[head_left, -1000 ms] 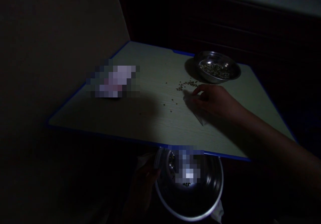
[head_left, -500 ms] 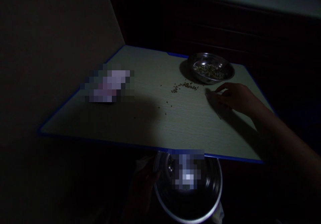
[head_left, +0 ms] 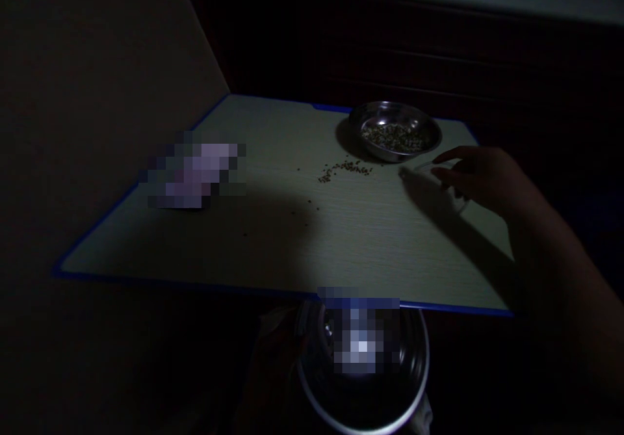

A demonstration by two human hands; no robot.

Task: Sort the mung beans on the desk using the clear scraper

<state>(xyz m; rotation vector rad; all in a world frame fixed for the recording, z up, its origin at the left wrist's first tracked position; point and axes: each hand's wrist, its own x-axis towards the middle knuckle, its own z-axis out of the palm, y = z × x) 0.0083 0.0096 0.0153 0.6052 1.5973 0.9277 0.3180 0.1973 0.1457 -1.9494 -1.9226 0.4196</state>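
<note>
My right hand (head_left: pixel 470 175), over the right part of the table, pinches a clear piece with a rounded edge (head_left: pixel 459 209), perhaps a plastic lid; its exact kind is hard to make out. Just beyond the fingers stands a steel bowl (head_left: pixel 394 155) with small greenish-brown seeds or grains (head_left: pixel 397 137) in it. More brown seeds (head_left: pixel 353 167) lie loose in front of that bowl. Below the table's near edge, my left hand (head_left: pixel 277 354), very dim, is closed at the left rim of a larger steel bowl (head_left: pixel 422 383). This bowl's inside is partly blurred out.
The pale tabletop (head_left: pixel 370 246) has a blue edge. A pixelated flat object (head_left: pixel 197 175) lies at its left. A pale wall or panel (head_left: pixel 121 64) rises on the left, and dark furniture (head_left: pixel 439 64) stands behind. The room is dim.
My right hand has moved slightly right and turned, so the clear piece's round outline shows more. The whole view has shifted a little. The bowls and seeds keep their places on and by the table.
</note>
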